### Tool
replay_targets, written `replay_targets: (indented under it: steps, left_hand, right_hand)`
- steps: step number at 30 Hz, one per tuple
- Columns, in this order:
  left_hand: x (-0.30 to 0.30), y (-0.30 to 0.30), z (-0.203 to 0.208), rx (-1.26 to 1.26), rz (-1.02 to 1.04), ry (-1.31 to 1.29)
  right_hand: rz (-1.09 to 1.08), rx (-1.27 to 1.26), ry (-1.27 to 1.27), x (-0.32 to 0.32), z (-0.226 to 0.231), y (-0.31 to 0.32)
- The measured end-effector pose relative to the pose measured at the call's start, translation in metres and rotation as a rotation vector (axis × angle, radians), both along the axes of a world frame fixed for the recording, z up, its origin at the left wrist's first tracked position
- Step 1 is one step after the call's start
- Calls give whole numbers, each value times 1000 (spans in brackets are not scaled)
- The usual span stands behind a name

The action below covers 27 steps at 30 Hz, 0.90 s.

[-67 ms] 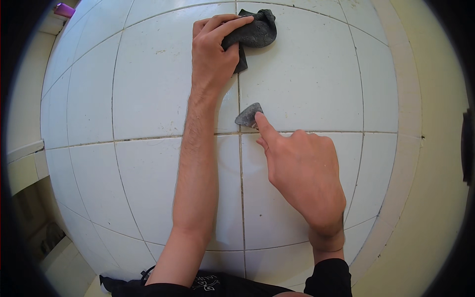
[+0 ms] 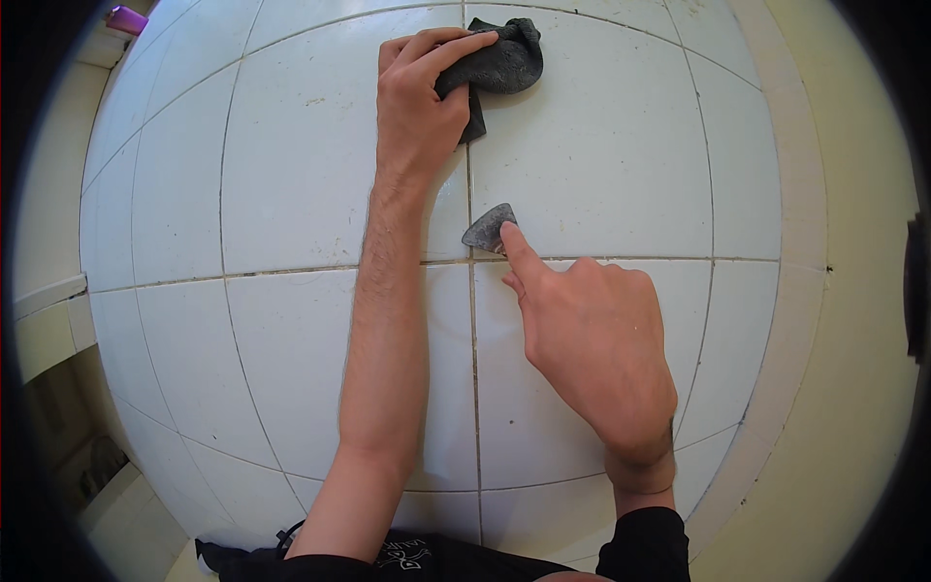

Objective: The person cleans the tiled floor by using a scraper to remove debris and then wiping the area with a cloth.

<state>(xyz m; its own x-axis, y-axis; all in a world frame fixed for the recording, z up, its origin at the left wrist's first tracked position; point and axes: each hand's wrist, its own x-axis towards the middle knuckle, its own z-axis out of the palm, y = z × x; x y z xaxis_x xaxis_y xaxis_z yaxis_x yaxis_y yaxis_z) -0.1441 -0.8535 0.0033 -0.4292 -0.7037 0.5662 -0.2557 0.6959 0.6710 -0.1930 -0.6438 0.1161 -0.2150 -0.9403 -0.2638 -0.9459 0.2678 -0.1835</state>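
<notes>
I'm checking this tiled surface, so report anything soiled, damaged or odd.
Brownish specks dot the glossy white four-sided tiles, some left of the left forearm; a small dark spot lies below and left of the right hand. They break the pale surface; whether the spot is dirt or damage is unclear.

Two bare hands are in view: one left hand [image 2: 417,97] and one right hand [image 2: 601,339]. With them come two forearms [image 2: 383,320] and two black sleeves [image 2: 645,538]. There is one dark cloth [image 2: 506,66] at the far side and one small grey triangular piece [image 2: 485,228] nearer the middle. Four tiles [image 2: 582,165] meet beside that piece. Three joint lines [image 2: 601,259] run left to right, four near to far. One purple object [image 2: 126,19] shows at far left, one dark object [image 2: 915,288] at right. The specks [image 2: 511,422] are too small to count.
</notes>
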Motion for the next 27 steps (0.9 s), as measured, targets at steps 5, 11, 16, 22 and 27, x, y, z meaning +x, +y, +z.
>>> replay_targets:
  steps: [5,11,16,22,27]
  left_hand:
    - [0,0,1,8,-3,4]
    - [1,0,-1,-13,8,-13]
    - [-1,0,0,8,7,1]
    - [2,-1,-2,-19,11,-14]
    - [-1,1,1,2,1,-4]
  right_hand:
    - [-9,-20,-26,0,-2,-1]
    - [-6,1,-27,1,-2,-1]
    - [-26,16,-43,-3,1,-3]
    - [-32,66,-21,-9,4,0]
    - [-31,105,26,-14,13,6]
